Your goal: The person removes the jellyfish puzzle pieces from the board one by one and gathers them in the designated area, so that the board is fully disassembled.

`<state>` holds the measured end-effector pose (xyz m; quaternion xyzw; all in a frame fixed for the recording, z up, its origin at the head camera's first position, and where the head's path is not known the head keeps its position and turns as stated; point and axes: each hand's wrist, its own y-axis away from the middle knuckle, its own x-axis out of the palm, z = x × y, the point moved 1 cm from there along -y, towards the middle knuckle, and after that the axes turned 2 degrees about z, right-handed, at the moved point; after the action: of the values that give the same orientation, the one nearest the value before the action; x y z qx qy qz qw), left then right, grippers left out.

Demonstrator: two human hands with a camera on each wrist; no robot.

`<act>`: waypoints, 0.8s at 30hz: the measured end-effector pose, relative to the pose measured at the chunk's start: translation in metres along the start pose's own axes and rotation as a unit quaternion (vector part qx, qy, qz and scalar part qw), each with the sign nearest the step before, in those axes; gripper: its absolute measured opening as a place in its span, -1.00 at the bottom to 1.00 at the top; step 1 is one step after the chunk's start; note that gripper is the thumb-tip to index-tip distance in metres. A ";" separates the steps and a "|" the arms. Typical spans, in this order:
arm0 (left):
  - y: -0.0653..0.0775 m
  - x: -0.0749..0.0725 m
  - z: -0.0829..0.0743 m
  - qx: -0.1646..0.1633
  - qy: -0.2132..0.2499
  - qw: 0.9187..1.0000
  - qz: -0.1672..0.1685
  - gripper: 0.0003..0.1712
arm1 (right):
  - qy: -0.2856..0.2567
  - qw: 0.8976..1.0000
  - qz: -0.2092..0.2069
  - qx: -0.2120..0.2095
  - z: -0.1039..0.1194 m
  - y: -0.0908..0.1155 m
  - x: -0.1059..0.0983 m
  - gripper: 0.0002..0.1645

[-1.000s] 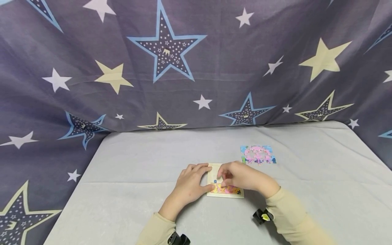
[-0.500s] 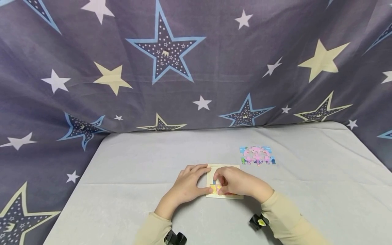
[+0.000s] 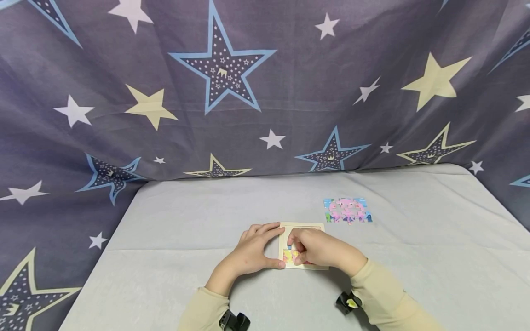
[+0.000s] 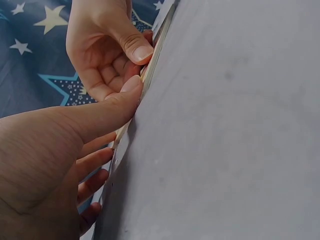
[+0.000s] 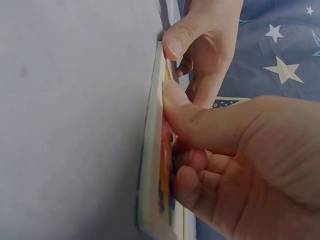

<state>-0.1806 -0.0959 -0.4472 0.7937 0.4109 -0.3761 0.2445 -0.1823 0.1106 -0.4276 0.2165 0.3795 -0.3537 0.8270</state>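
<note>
A pale wooden puzzle tray (image 3: 304, 225) lies on the table, with yellow-and-pink jigsaw pieces (image 3: 287, 256) along its near side. A small blue patch (image 3: 289, 247) shows just beyond that row. My left hand (image 3: 248, 253) rests along the tray's left edge, fingers extended at the far corner and thumb at the near one. Over the tray, my right hand (image 3: 316, 246) bends its fingers and pinches at a jigsaw piece in the near row; hand and fingers mostly hide it. In the right wrist view, my right thumb (image 5: 190, 117) presses against the coloured pieces (image 5: 166, 165).
An assembled pink octopus jigsaw (image 3: 348, 210), with a gap in its middle, lies beyond the tray to the right. Grey cloth covers the table (image 3: 186, 220). A star-patterned curtain (image 3: 248, 92) hangs at the back and sides.
My right hand has shifted left and nearer over the near row, covering more of it. My left thumb has slid off the pieces to the tray's near left corner.
</note>
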 end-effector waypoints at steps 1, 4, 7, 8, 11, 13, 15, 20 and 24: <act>0.000 0.000 0.000 0.000 -0.001 1.000 -0.001 -0.03 | 0.004 1.000 -0.001 0.000 0.000 0.000 0.000 -0.63; 0.000 0.001 0.001 0.000 -0.002 1.000 0.000 -0.02 | 0.010 1.000 -0.003 -0.001 0.000 0.001 0.000 -0.63; -0.001 0.001 0.001 -0.001 -0.001 1.000 0.000 0.00 | 0.010 1.000 -0.005 -0.003 -0.001 0.001 0.001 -0.63; 0.000 0.001 0.001 -0.002 0.000 1.000 0.000 0.00 | 0.009 1.000 -0.006 -0.003 -0.002 0.001 0.001 -0.62; 0.000 0.001 0.001 -0.003 0.001 1.000 0.001 0.01 | 0.004 1.000 -0.009 0.000 -0.003 0.000 0.001 -0.61; 0.000 0.001 0.001 -0.003 0.001 1.000 0.003 0.01 | 0.001 1.000 -0.009 0.001 -0.004 0.000 0.001 -0.60; 0.000 0.000 0.000 -0.005 0.000 1.000 0.004 0.00 | -0.002 1.000 -0.007 -0.001 -0.004 0.000 0.001 -0.58; 0.000 0.000 -0.001 -0.007 -0.003 1.000 0.006 0.00 | -0.023 1.000 -0.003 -0.013 -0.004 0.001 -0.001 -0.64; 0.000 -0.001 -0.001 -0.006 -0.005 1.000 0.005 0.00 | -0.039 0.999 0.001 -0.012 -0.005 0.000 -0.003 -0.74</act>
<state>-0.1803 -0.0956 -0.4458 0.7927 0.4078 -0.3761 0.2527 -0.1856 0.1150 -0.4284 0.1936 0.3511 -0.3565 0.8439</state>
